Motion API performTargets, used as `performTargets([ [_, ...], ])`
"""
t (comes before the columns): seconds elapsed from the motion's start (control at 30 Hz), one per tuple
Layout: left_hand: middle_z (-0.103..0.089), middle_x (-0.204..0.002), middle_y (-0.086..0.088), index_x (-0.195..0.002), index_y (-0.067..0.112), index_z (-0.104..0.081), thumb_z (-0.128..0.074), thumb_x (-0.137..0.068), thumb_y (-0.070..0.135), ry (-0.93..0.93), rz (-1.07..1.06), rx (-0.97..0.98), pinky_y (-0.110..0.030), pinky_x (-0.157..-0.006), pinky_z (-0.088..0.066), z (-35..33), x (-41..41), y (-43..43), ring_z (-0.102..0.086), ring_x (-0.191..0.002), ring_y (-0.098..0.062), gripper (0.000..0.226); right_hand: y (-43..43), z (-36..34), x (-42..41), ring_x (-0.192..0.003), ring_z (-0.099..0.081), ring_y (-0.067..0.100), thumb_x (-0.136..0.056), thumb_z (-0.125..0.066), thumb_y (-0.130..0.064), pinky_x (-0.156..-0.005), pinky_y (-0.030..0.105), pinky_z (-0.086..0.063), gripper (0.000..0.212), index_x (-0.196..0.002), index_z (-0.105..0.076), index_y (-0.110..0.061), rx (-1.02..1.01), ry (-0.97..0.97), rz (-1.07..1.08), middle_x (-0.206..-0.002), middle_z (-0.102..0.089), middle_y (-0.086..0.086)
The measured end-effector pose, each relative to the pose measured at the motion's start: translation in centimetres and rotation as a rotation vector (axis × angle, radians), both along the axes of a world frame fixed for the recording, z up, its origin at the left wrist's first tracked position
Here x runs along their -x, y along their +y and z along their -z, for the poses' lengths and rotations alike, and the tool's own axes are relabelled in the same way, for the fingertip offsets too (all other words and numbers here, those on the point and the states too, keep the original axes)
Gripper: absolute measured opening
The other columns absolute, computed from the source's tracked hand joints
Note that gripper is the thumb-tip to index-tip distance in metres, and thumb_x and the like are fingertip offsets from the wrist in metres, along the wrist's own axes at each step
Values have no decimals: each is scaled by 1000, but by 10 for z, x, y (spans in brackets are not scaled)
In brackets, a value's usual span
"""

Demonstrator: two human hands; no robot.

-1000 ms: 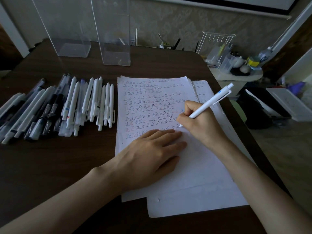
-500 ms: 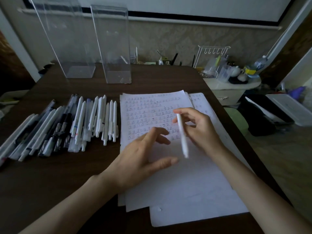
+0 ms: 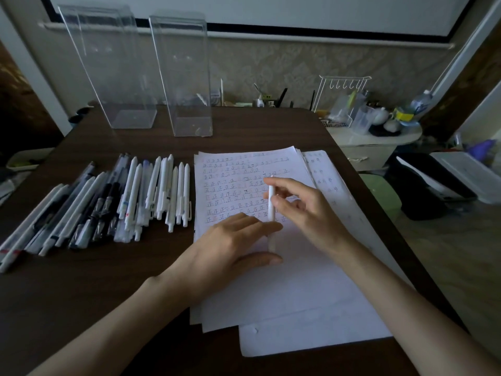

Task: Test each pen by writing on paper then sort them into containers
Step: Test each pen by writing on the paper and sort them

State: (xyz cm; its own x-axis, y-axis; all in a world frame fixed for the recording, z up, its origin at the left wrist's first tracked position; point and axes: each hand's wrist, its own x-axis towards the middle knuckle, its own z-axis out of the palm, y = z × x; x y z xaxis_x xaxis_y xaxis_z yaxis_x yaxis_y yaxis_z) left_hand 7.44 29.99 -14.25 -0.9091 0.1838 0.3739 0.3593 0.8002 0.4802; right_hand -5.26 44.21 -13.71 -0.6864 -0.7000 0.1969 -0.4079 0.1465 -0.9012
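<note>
White plastic was what your right hand (image 3: 306,213) held in the head view: a white pen (image 3: 271,210), pinched near its upper half between thumb and fingers, the other fingers loosely curled. The pen ran lengthwise away from you, above the written sheet. Its far end showed past your fingertips and its near end pointed toward you.

Your left hand (image 3: 233,245) lay low over the paper (image 3: 298,289) with its fingers straight and slightly spread. The thumb and forefinger stood apart, with the pen's near end between them. I could not tell whether either one touched the pen.

The paper was a loose stack on the dark wooden table (image 3: 81,294), and the upper half of the top sheet was filled with rows of small written marks. To its left a row of pens (image 3: 108,204) lay side by side on the table, white barrels nearest the paper and darker ones further left.

Two tall clear containers stood upright at the far edge of the table, the left container (image 3: 108,71) and the right container (image 3: 184,77) near each other. A white wire rack (image 3: 341,99) stood on a low cabinet beyond the table's right corner.
</note>
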Motion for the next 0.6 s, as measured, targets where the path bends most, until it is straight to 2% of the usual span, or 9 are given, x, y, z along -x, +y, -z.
performTargets([
  [0.07, -64, -109, 0, -125, 13, -55, -45, -88, 54, 15, -71, 53, -25, -83, -47, -4, -2, -5, -57, -101, -14, 56, -1, 1, 0, -101, -58, 4, -94, -52, -34, -82, 22, -47, 39, -133, -47, -33, -28, 15, -31, -112, -63, -9],
  [0.17, -61, -119, -4, -132, 12, -49, -43, -87, 57, -1, -282, 170, -25, -88, -39, -11, -8, -23, -56, -107, -19, 64, -1, 3, 0, -106, -51, 0, -95, -51, -34, -88, 19, -44, 47, -139, -35, -40, -131, 87, -82, -125, -55, -16],
  [0.27, -53, -132, -8, -136, 13, -45, -53, -90, 41, -62, -554, 239, -35, -97, -37, -15, -18, -52, -49, -120, -26, 54, -1, 9, -1, -108, -46, 2, -94, -54, -25, -97, 22, -37, 47, -138, -39, -35, -218, 196, -130, -125, -50, -20],
  [0.33, -54, -130, -10, -129, 11, -52, -52, -92, 30, -50, -688, 247, -42, -97, -39, -15, -24, -66, -49, -118, -30, 42, -3, 9, -2, -109, -44, 0, -94, -54, -24, -99, 20, -34, 47, -138, -39, -35, -260, 228, -156, -123, -46, -25],
  [0.4, -57, -125, -9, -120, 11, -59, -50, -93, 24, -63, -771, 260, -43, -96, -37, -13, -27, -72, -50, -114, -30, 31, -2, 8, -2, -110, -42, -2, -94, -54, -26, -99, 18, -33, 47, -137, -38, -37, -288, 217, -157, -122, -44, -26],
  [0.53, -54, -127, -7, -118, 14, -57, -42, -95, 28, -125, -832, 241, -41, -101, -31, -6, -23, -69, -48, -117, -26, 32, 0, 4, -3, -112, -44, -3, -94, -54, -27, -98, 17, -34, 40, -133, -45, -35, -302, 166, -150, -121, -49, -18],
  [0.6, -49, -134, -12, -123, 12, -55, -44, -95, 31, -110, -835, 226, -45, -105, -28, -9, -23, -64, -42, -125, -31, 35, 0, 0, -2, -111, -47, 2, -94, -55, -22, -94, 11, -33, 33, -126, -54, -26, -238, 204, -33, -119, -53, -16],
])
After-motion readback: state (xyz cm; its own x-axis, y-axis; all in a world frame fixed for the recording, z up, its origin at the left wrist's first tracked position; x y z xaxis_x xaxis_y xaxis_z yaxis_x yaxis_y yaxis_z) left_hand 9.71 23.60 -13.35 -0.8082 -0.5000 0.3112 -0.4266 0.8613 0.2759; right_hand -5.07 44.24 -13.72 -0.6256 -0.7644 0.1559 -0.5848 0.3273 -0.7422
